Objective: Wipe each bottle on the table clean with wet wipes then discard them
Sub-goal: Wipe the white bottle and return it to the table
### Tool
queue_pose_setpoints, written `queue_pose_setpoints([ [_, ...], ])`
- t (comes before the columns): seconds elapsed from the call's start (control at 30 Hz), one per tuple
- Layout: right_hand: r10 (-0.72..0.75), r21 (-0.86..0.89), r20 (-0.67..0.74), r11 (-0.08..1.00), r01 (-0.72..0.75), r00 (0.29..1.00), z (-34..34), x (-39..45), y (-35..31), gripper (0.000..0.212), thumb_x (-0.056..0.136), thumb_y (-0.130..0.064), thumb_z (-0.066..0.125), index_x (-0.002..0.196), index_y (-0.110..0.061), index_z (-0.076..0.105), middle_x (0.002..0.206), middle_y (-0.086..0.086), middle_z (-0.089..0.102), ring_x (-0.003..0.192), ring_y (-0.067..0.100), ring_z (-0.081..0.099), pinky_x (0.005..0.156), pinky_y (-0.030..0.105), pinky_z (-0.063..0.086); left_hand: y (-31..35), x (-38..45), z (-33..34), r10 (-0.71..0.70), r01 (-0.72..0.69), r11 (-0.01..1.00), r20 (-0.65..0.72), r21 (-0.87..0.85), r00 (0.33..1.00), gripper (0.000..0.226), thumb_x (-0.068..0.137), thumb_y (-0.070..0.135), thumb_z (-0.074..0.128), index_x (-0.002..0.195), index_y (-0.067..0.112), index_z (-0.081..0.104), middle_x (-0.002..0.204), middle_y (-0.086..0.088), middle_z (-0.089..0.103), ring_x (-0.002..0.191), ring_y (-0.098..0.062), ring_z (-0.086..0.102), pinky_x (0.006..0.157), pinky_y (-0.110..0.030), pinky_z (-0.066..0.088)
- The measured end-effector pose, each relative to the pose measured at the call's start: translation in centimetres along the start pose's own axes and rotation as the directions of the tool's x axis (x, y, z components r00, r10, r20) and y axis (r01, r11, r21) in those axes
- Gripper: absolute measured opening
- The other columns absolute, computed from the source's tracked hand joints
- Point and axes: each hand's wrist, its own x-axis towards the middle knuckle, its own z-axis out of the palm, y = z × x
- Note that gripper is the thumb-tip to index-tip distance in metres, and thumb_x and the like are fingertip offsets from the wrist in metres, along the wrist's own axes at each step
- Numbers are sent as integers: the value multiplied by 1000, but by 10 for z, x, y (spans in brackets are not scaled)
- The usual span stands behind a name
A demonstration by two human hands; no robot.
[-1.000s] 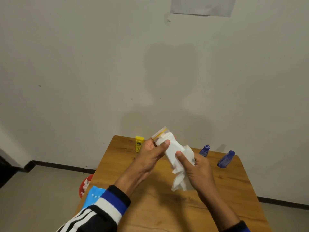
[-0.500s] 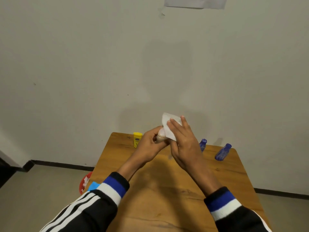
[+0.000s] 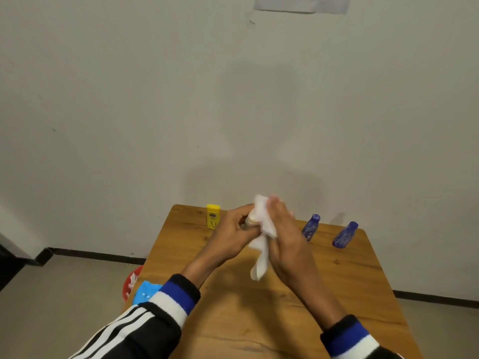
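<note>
Above the wooden table (image 3: 344, 286) my left hand (image 3: 233, 231) grips a small pale bottle (image 3: 252, 219), mostly hidden by fingers and cloth. My right hand (image 3: 285, 237) holds a white wet wipe (image 3: 261, 229) against that bottle, and the wipe's loose end hangs down between my hands. A yellow bottle (image 3: 213, 216) stands at the table's back left. Two blue bottles (image 3: 311, 227) (image 3: 345, 235) stand at the back right, both apart from my hands.
A red bin (image 3: 131, 281) with white wipes in it sits on the floor left of the table. A blue pack (image 3: 145, 294) lies at the table's left edge by my left sleeve. The wall stands just behind the table.
My right hand has slid the wipe down over the bottle, and its tail now hangs lower. Both hands sit slightly lower and closer together than before.
</note>
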Motion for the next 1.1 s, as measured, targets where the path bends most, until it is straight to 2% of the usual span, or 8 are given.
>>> queue_pose_setpoints([
  [0.1, 624, 529, 14, 659, -535, 782, -18, 12, 19, 30, 105, -22, 44, 130, -31, 57, 122, -6, 67, 101, -3, 65, 78, 16, 52, -1, -1, -2, -36, 36, 998, 7, -52, 999, 39, 88, 16, 76, 124, 30, 69, 114, 10, 75, 107, -7, 69, 90, -23, 56],
  [0.17, 781, 657, 63, 436, -616, 621, -32, 21, 30, 29, 104, -24, 46, 128, -22, 62, 109, -2, 71, 94, 9, 68, 73, 21, 55, -4, -2, -5, -51, 52, 998, 22, -30, 998, 40, 88, 19, 77, 127, 28, 67, 115, 9, 74, 108, -8, 68, 91, -24, 55],
  [0.33, 315, 428, -40, 863, -268, 948, -39, 23, -18, 45, 99, -42, 47, 137, -20, 57, 130, -20, 61, 124, -6, 51, 95, 7, 43, 1, -3, 1, -88, 90, 995, 60, -32, 994, 31, 91, 17, 72, 122, 23, 68, 112, 2, 76, 105, -13, 70, 89, -32, 56],
  [0.47, -87, -4, 111, 996, 88, 990, -9, 9, -34, 51, 106, -33, 39, 153, -14, 33, 163, -3, 21, 153, 14, 3, 122, 25, 11, 8, -2, -1, -42, 46, 998, 92, -43, 995, 35, 97, 11, 62, 131, 20, 61, 123, -1, 72, 112, -14, 68, 94, -37, 57],
  [0.67, 250, 332, -13, 915, -232, 968, -1, -12, -10, 44, 102, -37, 49, 142, -20, 51, 122, -6, 68, 104, 5, 65, 76, 15, 53, 22, -1, -16, -134, 140, 910, 43, -391, 990, 37, 88, 24, 69, 120, 6, 66, 111, -12, 76, 101, -25, 74, 78, -31, 60],
  [0.77, 379, 570, 42, 751, -334, 924, -5, -10, -3, 29, 92, -44, 64, 115, -29, 71, 100, -12, 75, 90, 8, 71, 63, 18, 54, 16, -3, -20, -175, 176, 883, 43, -435, 984, 39, 89, 29, 67, 121, 7, 67, 115, -12, 75, 105, -26, 72, 81, -31, 60],
  [0.93, 477, 516, -59, 766, -382, 877, -21, 12, -4, 28, 81, -53, 64, 79, -26, 73, 76, -12, 72, 67, 3, 68, 49, 14, 48, 14, -4, -18, -262, 211, 814, -20, -541, 965, 47, 85, 50, 71, 112, 11, 68, 101, -14, 74, 88, -23, 72, 75, -32, 60],
  [1.1, 446, 485, -265, 828, -282, 855, -41, 38, -21, 23, 89, -46, 65, 98, -25, 71, 88, -14, 71, 84, 7, 69, 61, 18, 57, 18, -3, -11, -343, 269, 659, 37, -702, 939, 63, 86, 54, 66, 129, 9, 55, 102, -22, 68, 87, -32, 67, 81, -44, 57],
])
